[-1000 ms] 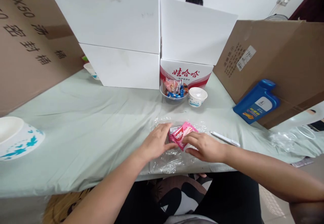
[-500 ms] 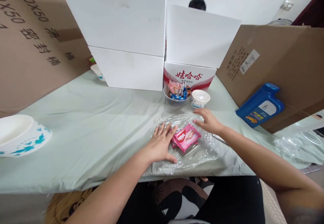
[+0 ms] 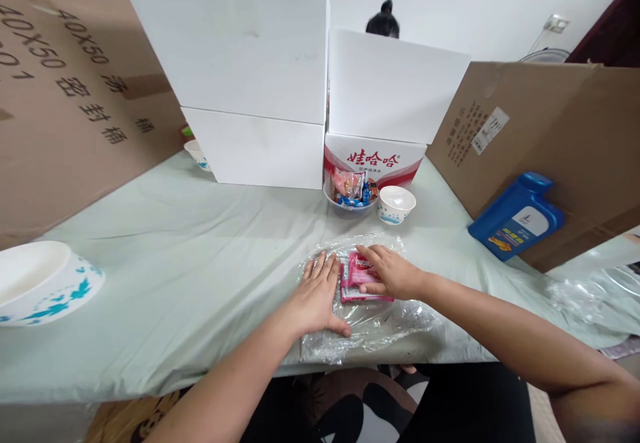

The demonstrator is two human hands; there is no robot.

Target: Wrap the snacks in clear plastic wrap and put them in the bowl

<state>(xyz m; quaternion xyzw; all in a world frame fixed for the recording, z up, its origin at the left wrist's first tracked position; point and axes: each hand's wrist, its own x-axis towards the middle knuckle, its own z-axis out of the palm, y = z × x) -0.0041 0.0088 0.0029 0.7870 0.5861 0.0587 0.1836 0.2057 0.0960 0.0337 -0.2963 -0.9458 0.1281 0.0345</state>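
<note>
Flatly, the left hand [image 3: 314, 301] spreads palm-down on the clear film [image 3: 373, 337], thumb held out, fingertips pointing away. The right hand [image 3: 393, 273] curves over the upper pink packet [image 3: 361, 272], which lies on a lower packet [image 3: 369, 297] between the hands; whether it pinches, I cannot tell. Both forearms [image 3: 485, 316] slant inward. The film ends near the tablecloth's [image 3: 225, 249] front edge; cloth runs left to a large bowl [image 3: 65, 289].

Right hand [image 3: 396, 273] back on upper pink packet [image 3: 361, 275], now turned straighter.
</note>
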